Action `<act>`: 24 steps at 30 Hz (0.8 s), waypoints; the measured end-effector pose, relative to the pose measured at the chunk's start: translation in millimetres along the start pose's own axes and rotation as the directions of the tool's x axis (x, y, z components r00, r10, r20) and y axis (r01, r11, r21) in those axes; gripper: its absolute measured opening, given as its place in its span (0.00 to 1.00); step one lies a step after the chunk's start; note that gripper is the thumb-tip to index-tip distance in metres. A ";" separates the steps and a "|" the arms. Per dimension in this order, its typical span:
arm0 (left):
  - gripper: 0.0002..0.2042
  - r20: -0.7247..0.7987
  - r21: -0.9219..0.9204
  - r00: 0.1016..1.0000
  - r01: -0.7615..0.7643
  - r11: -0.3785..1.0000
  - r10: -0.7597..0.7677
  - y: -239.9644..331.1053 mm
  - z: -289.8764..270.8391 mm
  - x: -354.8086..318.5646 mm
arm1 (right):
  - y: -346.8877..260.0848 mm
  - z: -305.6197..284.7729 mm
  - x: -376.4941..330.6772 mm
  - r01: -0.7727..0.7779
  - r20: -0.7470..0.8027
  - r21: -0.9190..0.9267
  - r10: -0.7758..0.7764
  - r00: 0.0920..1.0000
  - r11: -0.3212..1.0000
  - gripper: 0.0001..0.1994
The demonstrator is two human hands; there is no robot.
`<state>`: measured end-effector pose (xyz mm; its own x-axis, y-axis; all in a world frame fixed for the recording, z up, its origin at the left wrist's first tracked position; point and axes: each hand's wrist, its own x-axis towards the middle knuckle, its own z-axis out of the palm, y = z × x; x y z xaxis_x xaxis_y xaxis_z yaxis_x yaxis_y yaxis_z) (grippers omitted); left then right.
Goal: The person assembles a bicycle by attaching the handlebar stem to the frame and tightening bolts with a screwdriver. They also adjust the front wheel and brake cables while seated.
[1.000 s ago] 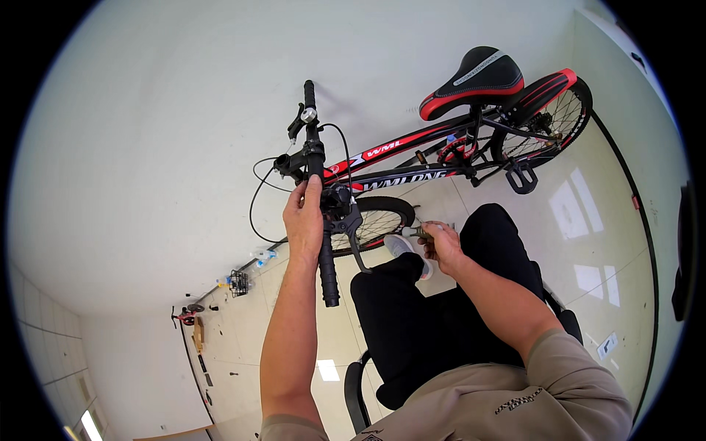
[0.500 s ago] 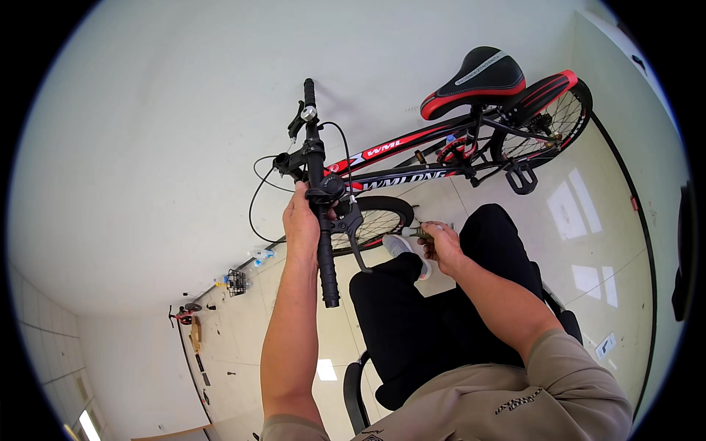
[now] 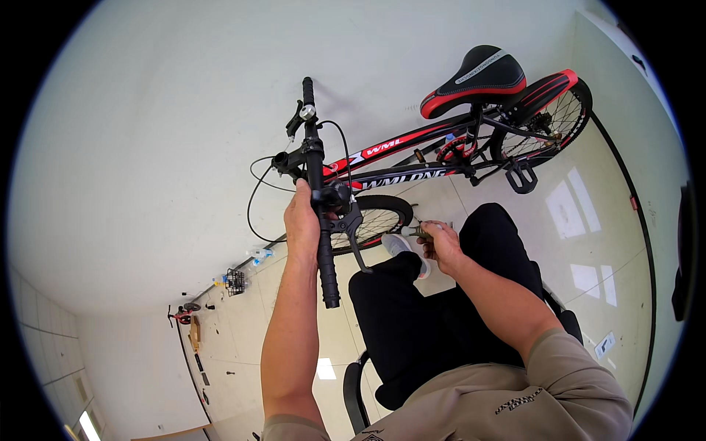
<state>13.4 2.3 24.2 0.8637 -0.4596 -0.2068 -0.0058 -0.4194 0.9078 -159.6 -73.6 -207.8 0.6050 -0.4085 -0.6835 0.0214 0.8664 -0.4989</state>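
Bike [image 3: 412,158]: black and red, stood upright against the white wall, far side of the scene; saddle [image 3: 476,72] and rear wheel [image 3: 548,117] to the right, bars to the left.
Front wheel [image 3: 375,217]: in place in the fork, turned toward the seated person's legs.
Handlebar [image 3: 318,191]: ran near to far; near grip [image 3: 329,275] bare, bell and lever on the far end.
Brake lever [image 3: 351,231]: mounted on the near half of the bar, blade hanging down to the right, just beside the left hand.
Left hand [image 3: 301,220]: wrapped closed round the handlebar, just far of the near grip, steadying it.
Right hand [image 3: 440,242]: closed on a small tool [image 3: 416,231], low by the front wheel, near the white shoe [image 3: 401,246].
Tool tip: too small to tell what it met.
Progress (judged): bike looked largely assembled; work at the front-wheel end seemed under way, not finished, tool being in hand.
Floor, far left: small basket [image 3: 235,281] and loose parts, well apart.
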 end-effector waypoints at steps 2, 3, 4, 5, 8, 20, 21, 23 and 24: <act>0.28 -0.009 0.008 1.000 -0.008 1.000 0.008 -0.7 -0.3 0.1 | -0.1 0.2 -0.1 -0.002 0.001 0.000 0.002 1.000 1.000 0.13; 0.28 -0.014 0.012 1.000 -0.012 1.000 0.012 -1.0 -0.6 -0.2 | 0.0 0.4 -0.2 -0.003 0.002 0.000 0.003 1.000 1.000 0.13; 0.28 -0.020 0.016 1.000 -0.005 1.000 0.005 0.5 0.1 -1.6 | 0.0 0.4 0.0 -0.004 0.000 0.000 0.004 1.000 1.000 0.13; 0.27 -0.026 0.019 1.000 0.002 1.000 -0.002 3.6 1.1 -4.2 | 0.2 0.3 0.4 -0.006 -0.001 0.001 0.006 1.000 1.000 0.13; 0.27 -0.055 0.027 0.998 0.000 1.000 0.001 9.0 5.5 -9.4 | 0.6 -0.9 1.6 -0.007 -0.001 0.004 0.007 1.000 1.000 0.13; 0.26 -0.085 0.069 0.989 -0.115 0.991 0.121 -11.4 -3.9 7.0 | 1.0 -2.1 0.2 -0.002 0.021 -0.016 0.003 1.000 1.000 0.14; 0.26 -0.098 0.079 0.987 -0.120 0.990 0.128 -12.0 -5.1 7.8 | 0.3 -1.4 -0.8 -0.009 0.030 -0.028 0.009 0.999 1.000 0.14; 0.23 -0.087 -0.011 0.990 -0.111 0.994 0.110 -7.7 -1.7 3.7 | 1.7 -4.7 2.8 -0.003 0.029 -0.025 0.004 1.000 1.000 0.14; 0.22 -0.080 -0.056 0.992 -0.106 0.993 0.101 -6.1 -0.6 1.9 | 2.3 -6.1 4.5 -0.001 0.028 -0.023 0.002 1.000 1.000 0.14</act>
<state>15.4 4.4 18.4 0.8964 -0.4352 -0.0838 -0.0693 -0.3242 0.9434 -161.7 -75.1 -215.2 0.6274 -0.3988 -0.6688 0.0029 0.8601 -0.5102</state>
